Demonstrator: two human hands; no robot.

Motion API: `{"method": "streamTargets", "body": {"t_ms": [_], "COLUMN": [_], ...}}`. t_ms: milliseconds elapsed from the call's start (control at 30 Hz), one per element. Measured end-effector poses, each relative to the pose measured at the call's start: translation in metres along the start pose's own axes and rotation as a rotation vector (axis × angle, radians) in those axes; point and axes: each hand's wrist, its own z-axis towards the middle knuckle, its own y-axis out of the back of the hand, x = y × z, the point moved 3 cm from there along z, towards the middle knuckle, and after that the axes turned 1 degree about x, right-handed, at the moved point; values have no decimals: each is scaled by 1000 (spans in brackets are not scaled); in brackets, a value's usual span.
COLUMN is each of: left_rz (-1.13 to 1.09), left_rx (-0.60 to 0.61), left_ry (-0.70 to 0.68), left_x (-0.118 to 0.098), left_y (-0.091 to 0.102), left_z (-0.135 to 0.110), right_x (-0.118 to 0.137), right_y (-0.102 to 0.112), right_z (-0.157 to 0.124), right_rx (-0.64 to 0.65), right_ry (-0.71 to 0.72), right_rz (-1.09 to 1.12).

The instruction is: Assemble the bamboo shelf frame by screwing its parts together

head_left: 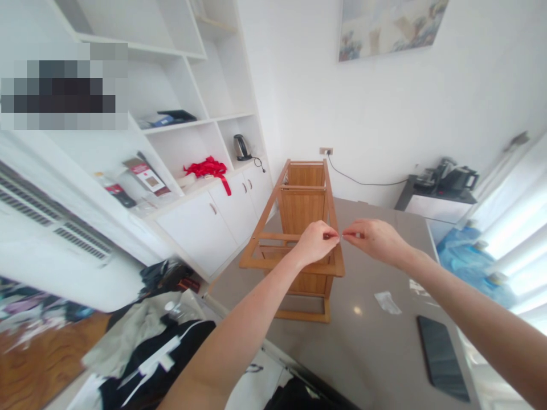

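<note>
A wooden frame piece of furniture with a slatted panel (pixel 301 208) rests on the grey tabletop (pixel 367 356), its long side running away from me. Over its near right corner, my left hand (pixel 317 242) is closed in a pinch. Facing it across a small gap, my right hand (pixel 378 239) also pinches thumb and fingers together, just right of the frame's rail. Whatever either pinch holds is too small to make out. A small clear plastic bag (pixel 387 302) lies on the tabletop below my right hand.
A dark phone (pixel 442 356) lies near the table's right edge. Blue water jugs (pixel 474 256) stand beyond it. A small cabinet (pixel 436 206) carries a kettle at the back right. White shelving (pixel 199 119) lines the left. Clothes (pixel 171 353) are heaped at lower left.
</note>
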Motion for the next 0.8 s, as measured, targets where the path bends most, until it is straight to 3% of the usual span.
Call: {"method": "streamTargets", "body": {"t_ms": [400,800], "left_rz": [24,96], "left_rx": [42,142], "left_ry": [16,110], "left_x": [-2,1], "left_y": [2,12], "left_z": [0,-3], "right_x": [10,34], "right_y": [2,12], "right_z": [2,17], "right_rx": [46,320], "right_ry": [34,186], "right_rz": [-134,-403]}}
